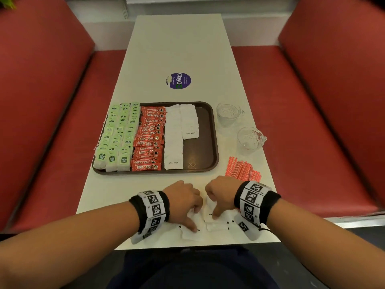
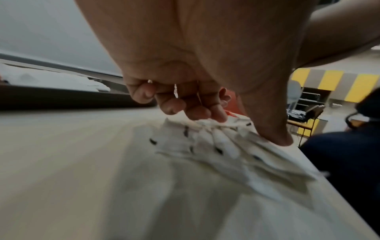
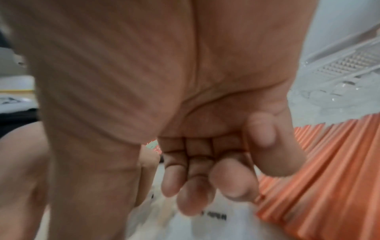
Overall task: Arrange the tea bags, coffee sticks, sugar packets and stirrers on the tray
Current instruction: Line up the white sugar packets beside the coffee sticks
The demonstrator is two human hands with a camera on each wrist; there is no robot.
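Note:
Loose white sugar packets lie fanned at the table's near edge. My left hand squeezes them: the thumb presses the near end and the curled fingertips touch the far end of the sugar fan. My right hand has its fingers curled with nothing in them, and its thumb presses one packet. The brown tray holds green tea bags on the left, then red coffee sticks, then two columns of sugar packets. Orange stirrers lie on the table right of the tray.
Two glass cups stand right of the tray, beyond the stirrers. A round purple sticker marks the white table behind the tray. Red benches flank the table. The tray's right strip is bare.

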